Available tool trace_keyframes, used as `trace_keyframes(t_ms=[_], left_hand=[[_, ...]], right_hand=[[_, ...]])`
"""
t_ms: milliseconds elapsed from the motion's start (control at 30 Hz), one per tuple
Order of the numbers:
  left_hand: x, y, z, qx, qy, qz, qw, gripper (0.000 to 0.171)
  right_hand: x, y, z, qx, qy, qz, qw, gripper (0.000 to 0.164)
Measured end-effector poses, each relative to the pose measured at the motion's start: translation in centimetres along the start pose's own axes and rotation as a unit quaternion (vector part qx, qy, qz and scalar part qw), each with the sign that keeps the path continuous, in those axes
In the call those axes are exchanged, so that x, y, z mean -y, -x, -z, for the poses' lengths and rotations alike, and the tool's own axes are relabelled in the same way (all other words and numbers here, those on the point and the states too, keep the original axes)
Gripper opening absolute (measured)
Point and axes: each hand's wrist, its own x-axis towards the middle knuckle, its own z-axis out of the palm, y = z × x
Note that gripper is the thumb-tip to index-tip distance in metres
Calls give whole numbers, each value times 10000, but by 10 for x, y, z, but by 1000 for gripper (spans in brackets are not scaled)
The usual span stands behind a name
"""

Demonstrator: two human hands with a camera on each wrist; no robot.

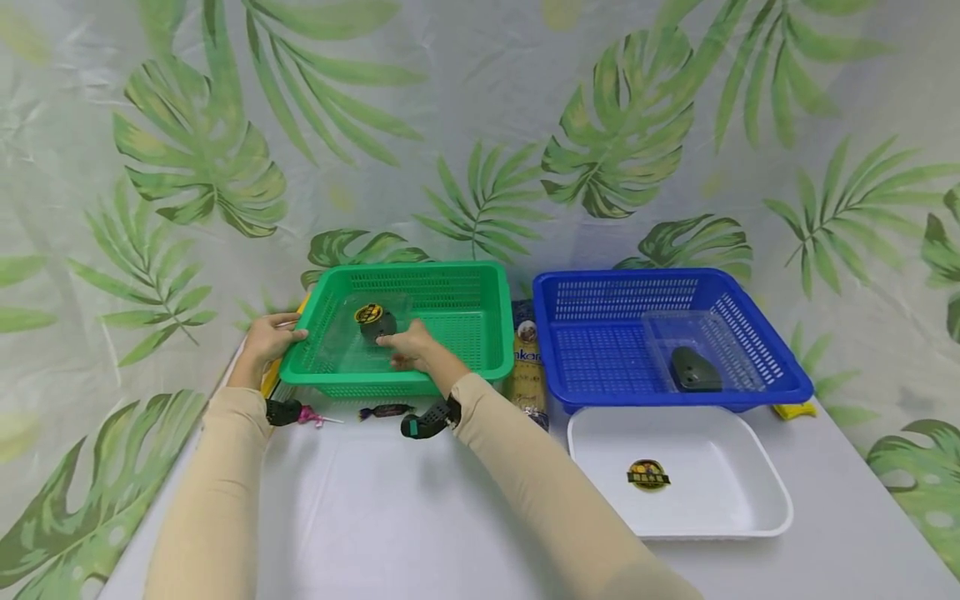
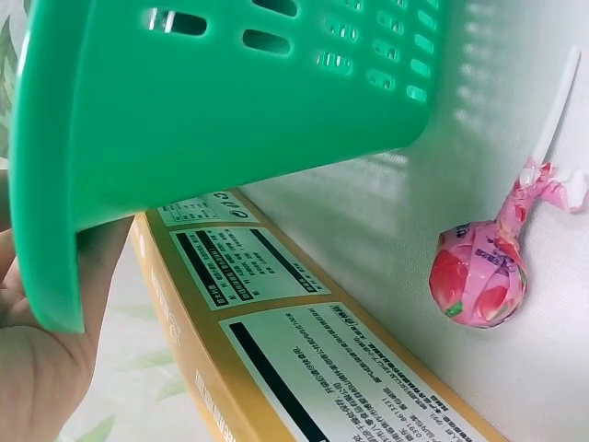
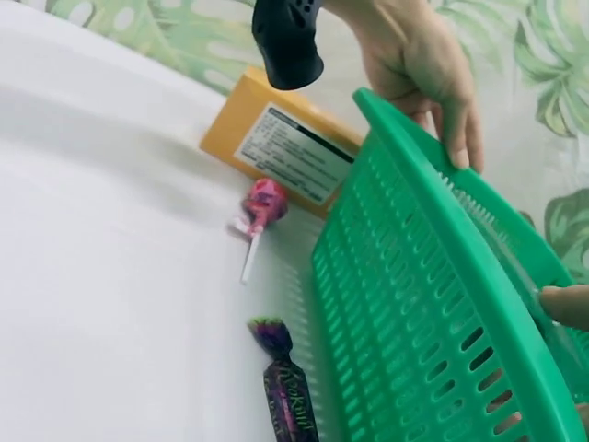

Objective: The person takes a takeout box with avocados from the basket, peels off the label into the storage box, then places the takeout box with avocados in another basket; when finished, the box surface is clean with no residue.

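Observation:
My left hand (image 1: 273,340) grips the left rim of a green perforated plastic basket (image 1: 416,383); in the left wrist view its fingers (image 2: 101,267) pass under the rim. Inside the basket lies a clear plastic container (image 1: 341,346) with a dark rounded object (image 1: 378,329) in it, bearing a yellow-and-black round label. My right hand (image 1: 420,348) reaches over the near rim and pinches the container's edge beside the dark object. In the right wrist view a fingertip (image 3: 563,306) meets the clear edge, and other fingers show dimly through the basket's slots.
A pink-wrapped lollipop (image 2: 479,276), a dark-wrapped candy (image 3: 290,396) and a yellow box (image 2: 184,313) lie by the green basket. Right of it are a pasta packet (image 1: 527,375), a blue basket (image 1: 600,398) holding another clear container (image 1: 660,333), and a white tray (image 1: 705,475).

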Motion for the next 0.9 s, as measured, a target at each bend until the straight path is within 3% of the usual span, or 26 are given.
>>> trace_keyframes(t_ms=[100,233,400,533,733,900], left_hand=[[0,0,-1,-22,-13,16,10000,56],[0,0,-1,8,34,27,10000,56],[1,2,1,23,62,13,10000,56],[2,3,0,14,104,-1,9999,56],[3,2,-2,7,120,-127,9998,56],[4,1,-1,-54,101,-202,9997,55]], right_hand=[[-1,0,3,-2,-175,-37,9998,89],[2,-2,13,425,-548,-130,9975,88],[8,5,31,762,-539,16,9956,69],[14,22,45,841,-811,201,9929,69],[19,52,60,637,-1403,421,9872,70],[14,79,66,779,-1461,595,9844,71]])
